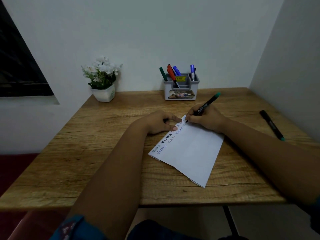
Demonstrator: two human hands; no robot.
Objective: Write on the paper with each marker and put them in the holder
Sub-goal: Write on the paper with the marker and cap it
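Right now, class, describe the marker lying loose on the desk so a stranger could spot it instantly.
Start at the wooden desk and look to its right edge, past the right hand. There the loose marker lies flat and alone: black-bodied, green-ended, neither standing in the holder nor gripped like the writing marker.

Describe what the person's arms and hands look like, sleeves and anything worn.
Both forearms are bare. The left arm shows a blue sleeve with a reddish pattern near the elbow; the right arm shows only a dark blue-green sleeve edge. No rings, watch or bracelets are visible on either hand.
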